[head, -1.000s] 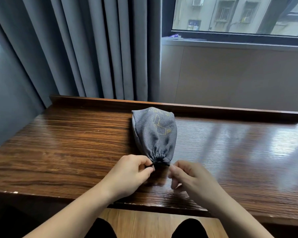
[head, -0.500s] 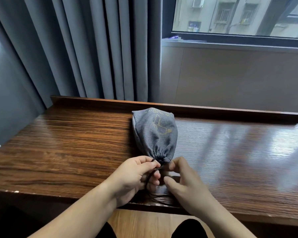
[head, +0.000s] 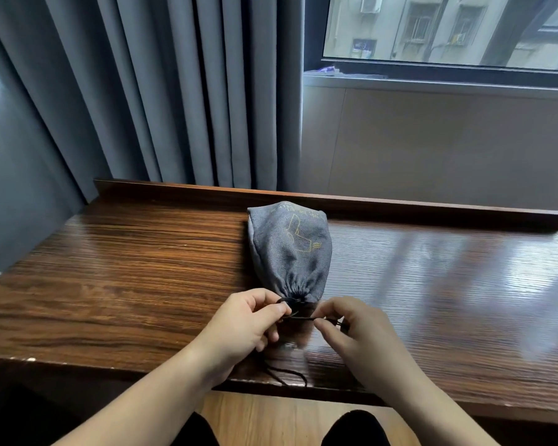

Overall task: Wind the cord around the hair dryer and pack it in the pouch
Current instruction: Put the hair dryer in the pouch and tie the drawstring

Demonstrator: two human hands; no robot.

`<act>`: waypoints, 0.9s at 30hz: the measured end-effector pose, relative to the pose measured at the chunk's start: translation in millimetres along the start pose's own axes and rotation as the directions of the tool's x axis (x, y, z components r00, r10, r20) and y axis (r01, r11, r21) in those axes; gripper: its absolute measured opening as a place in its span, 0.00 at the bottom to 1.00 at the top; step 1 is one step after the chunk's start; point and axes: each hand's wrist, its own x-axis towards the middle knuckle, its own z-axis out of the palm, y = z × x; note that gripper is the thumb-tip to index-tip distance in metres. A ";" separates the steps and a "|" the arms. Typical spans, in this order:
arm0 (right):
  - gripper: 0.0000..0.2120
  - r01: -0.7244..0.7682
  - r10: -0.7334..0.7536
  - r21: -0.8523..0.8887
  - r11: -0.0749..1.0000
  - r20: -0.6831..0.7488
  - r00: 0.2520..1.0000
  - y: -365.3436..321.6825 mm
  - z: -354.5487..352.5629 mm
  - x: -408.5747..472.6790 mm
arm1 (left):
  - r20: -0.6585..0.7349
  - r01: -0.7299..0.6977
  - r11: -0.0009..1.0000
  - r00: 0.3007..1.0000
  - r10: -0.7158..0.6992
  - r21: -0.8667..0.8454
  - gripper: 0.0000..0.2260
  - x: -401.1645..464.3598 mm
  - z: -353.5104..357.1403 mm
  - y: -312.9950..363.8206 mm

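A gray cloth pouch (head: pixel 290 252) is seen lying on a dark wooden table (head: pixel 126 284). It is placed near the middle of the table, with its round bottom toward the raised back edge and its mouth toward the person. A thin yellow drawing is printed on the cloth. The pouch looks full and puffy, but what is inside cannot be seen. The mouth of the pouch is pulled tight into little folds.

A thin black drawstring (head: pixel 303 318) is stretched between the two hands, just in front of the gathered mouth. The left hand (head: pixel 242 326) is curled, and the drawstring is pinched between its thumb and first finger, right beside the mouth of the pouch. The right hand (head: pixel 355 333) is curled too, and the other part of the drawstring is pinched by its fingertips. Both hands are held low, close to the table. A loose loop of black string (head: pixel 287 376) is seen lying on the front edge of the table, below the hands.

Long gray curtains (head: pixel 174 91) are hung behind the table on the left. A window (head: pixel 448 27) is seen on the right, with buildings outside. A light wooden floor (head: pixel 271 416) is seen under the table.
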 end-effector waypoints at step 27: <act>0.09 0.097 -0.085 0.251 0.963 -0.060 0.995 -1.7 16.1 10.8 | 0.120 -0.060 0.998 0.991 0.057 0.021 0.04 4.0 -0.2 3.0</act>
